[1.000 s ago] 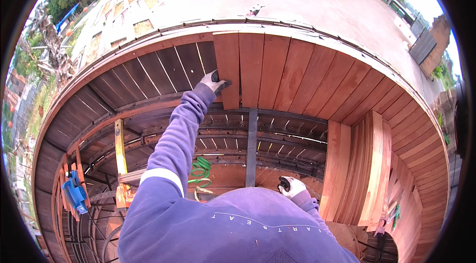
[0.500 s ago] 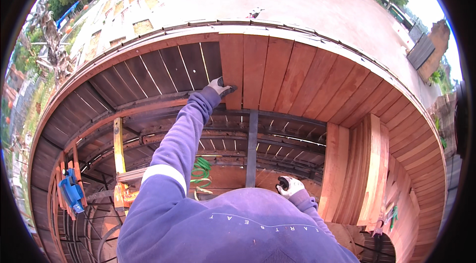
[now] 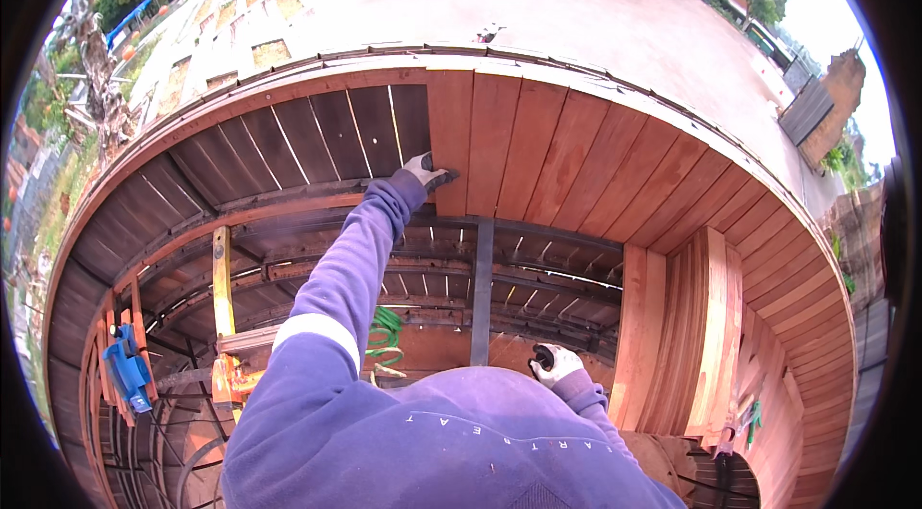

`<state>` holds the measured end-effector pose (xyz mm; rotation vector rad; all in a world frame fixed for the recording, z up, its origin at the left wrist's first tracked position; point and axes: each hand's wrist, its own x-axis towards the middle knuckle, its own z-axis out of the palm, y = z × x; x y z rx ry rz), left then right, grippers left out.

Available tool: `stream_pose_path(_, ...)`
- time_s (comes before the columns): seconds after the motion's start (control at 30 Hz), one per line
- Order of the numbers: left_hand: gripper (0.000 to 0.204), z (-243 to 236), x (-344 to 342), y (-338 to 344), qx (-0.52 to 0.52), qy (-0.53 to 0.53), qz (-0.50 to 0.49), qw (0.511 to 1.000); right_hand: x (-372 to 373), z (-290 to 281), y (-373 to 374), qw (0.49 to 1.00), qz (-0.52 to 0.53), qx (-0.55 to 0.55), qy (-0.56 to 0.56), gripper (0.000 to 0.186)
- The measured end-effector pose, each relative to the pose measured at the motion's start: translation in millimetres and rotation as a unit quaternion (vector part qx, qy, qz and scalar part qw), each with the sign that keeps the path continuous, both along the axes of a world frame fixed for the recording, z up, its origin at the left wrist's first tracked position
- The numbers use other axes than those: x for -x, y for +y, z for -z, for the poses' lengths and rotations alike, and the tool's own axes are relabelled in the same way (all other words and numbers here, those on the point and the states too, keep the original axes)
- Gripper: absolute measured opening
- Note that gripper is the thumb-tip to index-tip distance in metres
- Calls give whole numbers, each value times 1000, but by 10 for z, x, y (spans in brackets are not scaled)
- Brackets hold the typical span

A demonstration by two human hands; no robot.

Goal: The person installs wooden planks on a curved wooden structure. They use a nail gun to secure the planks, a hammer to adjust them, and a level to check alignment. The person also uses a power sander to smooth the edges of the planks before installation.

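My left hand (image 3: 429, 172), in a white and black glove, reaches forward in a purple sleeve. It grips the left edge of the endmost reddish wooden plank (image 3: 449, 130), near that plank's lower end. Further right, a row of similar planks (image 3: 586, 158) lies side by side. My right hand (image 3: 555, 365), gloved alike, is held low beside my body with its fingers curled. Whether the dark patch at its fingers is glove or a held thing, I cannot make out.
Left of the planks, dark slats (image 3: 331, 130) show light through their gaps. A dark upright post (image 3: 482, 298) stands ahead. Stacked boards (image 3: 687, 336) are at right. A green coiled hose (image 3: 386, 331), an orange tool (image 3: 229, 382), a yellow bar (image 3: 223, 278) and a blue tool (image 3: 127, 367) sit left.
The view has shifted slightly, so the surroundings sit a little lower and further left. My left hand stays on the same plank. The right hand remains curled by my body.
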<state>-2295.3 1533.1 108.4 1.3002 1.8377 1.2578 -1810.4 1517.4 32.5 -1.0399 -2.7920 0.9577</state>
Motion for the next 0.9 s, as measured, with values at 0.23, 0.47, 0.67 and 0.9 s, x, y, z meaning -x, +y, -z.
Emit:
stream_pose_path(0.23, 28, 213, 104, 72, -16, -142, 16, 990, 8, 20, 16, 1000, -5, -4, -11, 44)
stream_pose_path(0.47, 30, 200, -29, 22, 23, -174, -9, 984, 34, -36, -10, 999, 29, 14, -3, 43)
stream_pose_path(0.67, 38, 306, 4, 5, 2, -90, 5, 996, 34, -89, -37, 999, 36, -19, 6, 42)
stream_pose_path(0.9, 43, 694, 23, -287, -58, -28, -239, 969, 69, -164, -46, 999, 20, -31, 22, 41)
